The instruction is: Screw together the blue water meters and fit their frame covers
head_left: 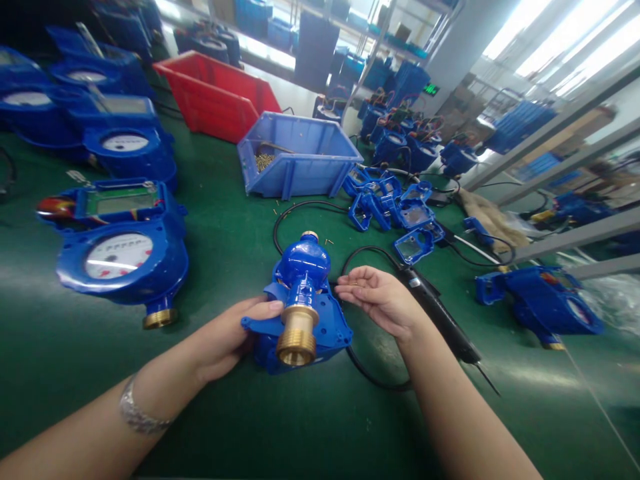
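My left hand (227, 337) grips a blue water meter (303, 300) by its left side, holding it on the green table with its brass threaded end (297, 337) toward me. My right hand (377, 297) hovers just right of the meter, fingers loosely curled and pinched near its side; whether a small screw sits between them I cannot make out. A black electric screwdriver (440, 317) lies under and beyond my right wrist.
Finished blue meters (123, 257) line the left side. A blue bin (297, 157) holding brass screws and a red bin (215, 93) stand behind. Blue plastic covers (395, 207) pile at centre right, another meter (543, 307) lies right. Black cables loop across the green mat (225, 233).
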Available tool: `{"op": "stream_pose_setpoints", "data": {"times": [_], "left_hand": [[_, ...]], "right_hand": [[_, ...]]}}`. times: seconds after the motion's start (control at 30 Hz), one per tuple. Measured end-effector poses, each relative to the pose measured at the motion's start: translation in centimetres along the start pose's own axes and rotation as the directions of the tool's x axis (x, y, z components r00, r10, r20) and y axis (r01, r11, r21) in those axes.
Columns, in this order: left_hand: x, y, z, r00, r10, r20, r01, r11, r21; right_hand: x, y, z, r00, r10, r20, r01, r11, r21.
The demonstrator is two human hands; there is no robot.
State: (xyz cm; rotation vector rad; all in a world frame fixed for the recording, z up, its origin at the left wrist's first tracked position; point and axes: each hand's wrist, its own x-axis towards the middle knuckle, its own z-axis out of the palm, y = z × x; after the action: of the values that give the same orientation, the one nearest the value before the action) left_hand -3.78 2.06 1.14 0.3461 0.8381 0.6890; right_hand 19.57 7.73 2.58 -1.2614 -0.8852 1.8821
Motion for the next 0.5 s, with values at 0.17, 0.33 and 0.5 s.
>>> {"op": "stream_pose_setpoints", "data": {"times": [0.17,0.33,0.5], "left_hand": [[0.0,0.0,0.2,1.000,0.002,-0.008,-0.002,1.000,-0.023],[0.0,-0.2,0.1,1.000,0.006,0.021,-0.005,1.000,-0.025],[0.0,-0.2,0.0,1.000,0.017,0.000,-0.017,1.000,0.011]], "right_hand": [[-1.5,0.7,-0.6,0.998,-0.019,-0.052,0.020,0.999,0.027],[-3.9,1.3,0.1,0.987,-0.114,-0.109,0.108,0.992,-0.060],[-6.2,1.5,1.8,0.880,-0.471,-0.068,0.349,0.737,-0.578]]}}
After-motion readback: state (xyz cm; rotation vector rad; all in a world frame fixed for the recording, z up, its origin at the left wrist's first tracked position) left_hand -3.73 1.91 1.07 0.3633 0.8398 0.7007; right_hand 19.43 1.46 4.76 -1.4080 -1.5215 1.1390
